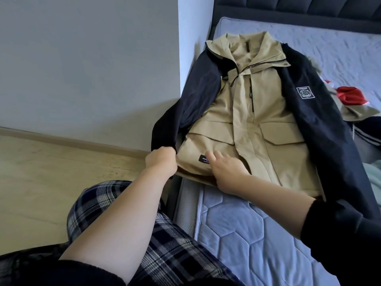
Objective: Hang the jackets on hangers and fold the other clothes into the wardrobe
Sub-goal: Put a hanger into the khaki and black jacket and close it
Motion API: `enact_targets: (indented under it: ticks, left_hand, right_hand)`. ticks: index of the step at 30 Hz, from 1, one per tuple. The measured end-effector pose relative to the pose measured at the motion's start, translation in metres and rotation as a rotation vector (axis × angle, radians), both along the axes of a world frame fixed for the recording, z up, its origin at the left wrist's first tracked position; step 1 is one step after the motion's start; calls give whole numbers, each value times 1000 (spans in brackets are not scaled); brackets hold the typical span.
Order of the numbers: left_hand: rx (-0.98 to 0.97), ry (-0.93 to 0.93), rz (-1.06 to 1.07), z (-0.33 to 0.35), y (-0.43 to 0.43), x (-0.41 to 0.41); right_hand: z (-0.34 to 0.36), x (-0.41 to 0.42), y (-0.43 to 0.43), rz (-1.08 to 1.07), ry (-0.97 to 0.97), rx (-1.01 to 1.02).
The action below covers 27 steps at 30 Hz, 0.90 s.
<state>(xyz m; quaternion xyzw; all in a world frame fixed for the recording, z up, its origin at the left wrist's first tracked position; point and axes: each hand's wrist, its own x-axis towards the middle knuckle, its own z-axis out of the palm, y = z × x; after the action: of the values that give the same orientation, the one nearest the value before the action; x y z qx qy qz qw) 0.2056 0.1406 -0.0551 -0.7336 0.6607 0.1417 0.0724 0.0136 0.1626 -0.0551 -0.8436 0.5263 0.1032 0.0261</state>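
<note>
**A:** Seen from the head camera, where is the jacket, and why flat like that?

**B:** The jacket (247,120) lies front up and closed along the left edge of the mattress (237,234). Its collar is toward the headboard (288,7) and its hem toward me. I reckon it is spread out so I can square it up before a hanger goes in, though no hanger is in sight

**A:** And your hands?

**B:** My left hand (161,162) is a fist round the cuff of the dark sleeve (185,104), which hangs off the mattress's left edge above the floor (51,172). That arm reaches forward almost straight, I think to draw the sleeve taut. My right hand (228,170) lies flat on the lower pocket near the hem, fingers spread and straight, gripping nothing. It presses the cloth so the body doesn't slide against the pull, and its forearm comes in from the right over the hem

**A:** Anything else up there?

**B:** A red garment (350,94) toward the right edge, just beside the jacket's other sleeve, probably one for folding
</note>
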Motion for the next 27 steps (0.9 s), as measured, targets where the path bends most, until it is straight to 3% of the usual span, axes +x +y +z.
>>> enact_targets:
  ticks: [3,6,12,16,18,20,23,24,27]
  left_hand:
    - [240,83,-46,-14,0,6]
    - [277,276,-52,-11,-2,6]
    - [380,675,148,-1,-8,13]
    - [228,550,88,-7,-10,16]
    - [332,604,52,-8,-10,14]
    - [485,767,83,-2,-9,10]
    - [560,1016,222,6,-10,7]
    - [547,1063,287,7,-12,6]
    - [412,1085,589,6,-23,6]
  right_hand:
    - [7,0,-1,6,-17,331]
    - [4,-2,-11,67,42,393]
    - [-1,-7,-22,-149,-393,529]
    - [-6,-5,-8,-3,-110,634]
    - [-6,0,-6,35,-66,534]
    - [1,4,-11,-40,-280,589]
    - [8,7,-27,-246,-600,967]
    - [7,7,-33,-279,-627,930]
    - [-2,9,-53,-304,-509,477]
